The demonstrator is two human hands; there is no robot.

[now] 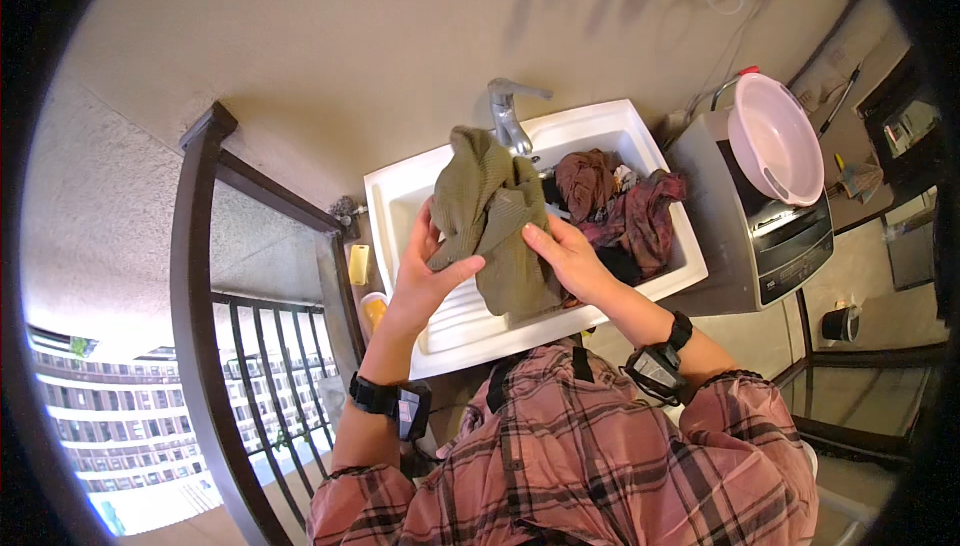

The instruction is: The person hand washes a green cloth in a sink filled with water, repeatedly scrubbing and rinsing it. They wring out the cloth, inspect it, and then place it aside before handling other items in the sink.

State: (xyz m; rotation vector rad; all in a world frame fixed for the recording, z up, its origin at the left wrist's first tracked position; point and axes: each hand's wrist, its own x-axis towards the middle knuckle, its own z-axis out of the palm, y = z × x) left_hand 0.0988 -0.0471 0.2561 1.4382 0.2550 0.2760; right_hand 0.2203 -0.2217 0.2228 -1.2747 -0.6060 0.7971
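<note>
A bunched olive-green ribbed garment (491, 216) is held up between both hands, over the washboard side of a white laundry sink (450, 354). On its left edge, my left hand (431, 268) grips the cloth, thumb in front. My right hand (570, 257) pinches the right side, with the fingers partly hidden behind the fabric. Right of the garment, the basin holds a crumpled brown garment (586, 182), a dark red patterned cloth (637, 219) and some black fabric (616, 262).
A chrome faucet (510, 114) rises behind the sink. To the right, a pink basin (776, 141) rests on a washing machine (791, 257). At the left are a yellow bar (359, 264), an orange-and-white container (373, 311) and a dark metal railing (199, 306).
</note>
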